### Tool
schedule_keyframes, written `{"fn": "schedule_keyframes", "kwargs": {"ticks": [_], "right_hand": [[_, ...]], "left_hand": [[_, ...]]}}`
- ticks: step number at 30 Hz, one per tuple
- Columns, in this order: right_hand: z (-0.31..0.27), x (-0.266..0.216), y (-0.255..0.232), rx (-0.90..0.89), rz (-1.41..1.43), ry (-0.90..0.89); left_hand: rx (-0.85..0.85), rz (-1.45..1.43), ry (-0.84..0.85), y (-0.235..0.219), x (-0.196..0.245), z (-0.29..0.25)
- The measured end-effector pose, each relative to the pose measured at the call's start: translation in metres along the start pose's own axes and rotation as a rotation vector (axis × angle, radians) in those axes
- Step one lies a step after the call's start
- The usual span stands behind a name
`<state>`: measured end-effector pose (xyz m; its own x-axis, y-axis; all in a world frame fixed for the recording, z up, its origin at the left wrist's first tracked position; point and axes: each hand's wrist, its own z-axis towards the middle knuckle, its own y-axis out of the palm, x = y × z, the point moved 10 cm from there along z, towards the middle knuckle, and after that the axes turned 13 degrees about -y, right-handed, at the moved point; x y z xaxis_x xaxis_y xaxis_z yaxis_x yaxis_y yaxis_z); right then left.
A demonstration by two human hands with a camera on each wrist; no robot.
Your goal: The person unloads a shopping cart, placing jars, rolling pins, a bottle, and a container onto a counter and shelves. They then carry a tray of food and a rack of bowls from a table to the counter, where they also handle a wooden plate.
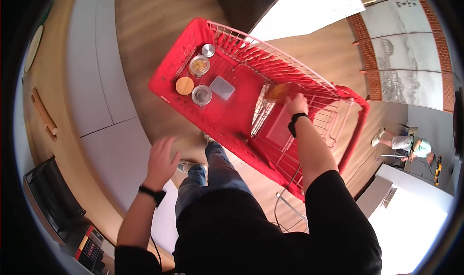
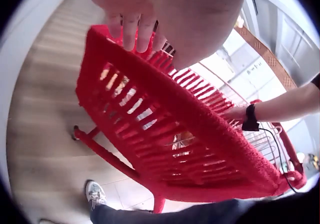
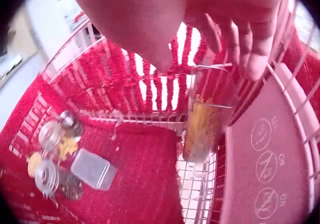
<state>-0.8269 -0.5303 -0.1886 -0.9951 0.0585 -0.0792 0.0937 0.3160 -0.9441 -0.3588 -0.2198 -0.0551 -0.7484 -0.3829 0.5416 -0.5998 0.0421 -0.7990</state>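
— His right hand has its fingers curled on top of that clear glass jar of yellow food, by the red shopping cart's wire divider.

— Glass: heavy, slick, breakable. Grip the body. Left hand hangs spread, empty.

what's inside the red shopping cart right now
In the red cart: three jars, a round lid, a clear box, and a tall jar under the right hand. Jar contents unclear.
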Motion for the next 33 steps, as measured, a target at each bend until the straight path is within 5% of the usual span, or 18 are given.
{"fn": "schedule_keyframes", "kwargs": {"ticks": [1,4,10,13,16,20,23,28,33], "right_hand": [[0.008,0.028,0.012,0.007,0.017,0.192],[0.019,0.052,0.047,-0.103,0.128,0.274],[0.023,0.036,0.078,-0.026,0.196,0.279],[0.023,0.038,0.084,0.070,0.194,0.339],[0.022,0.045,0.096,0.095,0.193,0.354],[0.015,0.045,0.090,0.115,0.234,0.350],[0.020,0.042,0.085,0.137,0.260,0.349],[0.025,0.043,0.080,0.161,0.321,0.438],[0.025,0.042,0.087,0.198,0.368,0.427]], "left_hand": [[0.008,0.020,0.047,0.011,0.017,0.035],[-0.009,0.167,0.099,0.062,0.041,0.131],[-0.220,0.473,-0.338,0.168,0.003,0.232],[-0.363,0.623,-0.465,0.183,-0.007,0.246],[-0.706,0.678,-0.273,0.185,0.015,0.244],[-0.453,0.387,-0.215,0.137,0.053,0.244],[-0.232,0.565,-0.135,0.147,0.050,0.262],[-0.423,0.663,-0.700,0.212,-0.018,0.265],[-0.501,0.662,-0.753,0.246,-0.030,0.258]]}}
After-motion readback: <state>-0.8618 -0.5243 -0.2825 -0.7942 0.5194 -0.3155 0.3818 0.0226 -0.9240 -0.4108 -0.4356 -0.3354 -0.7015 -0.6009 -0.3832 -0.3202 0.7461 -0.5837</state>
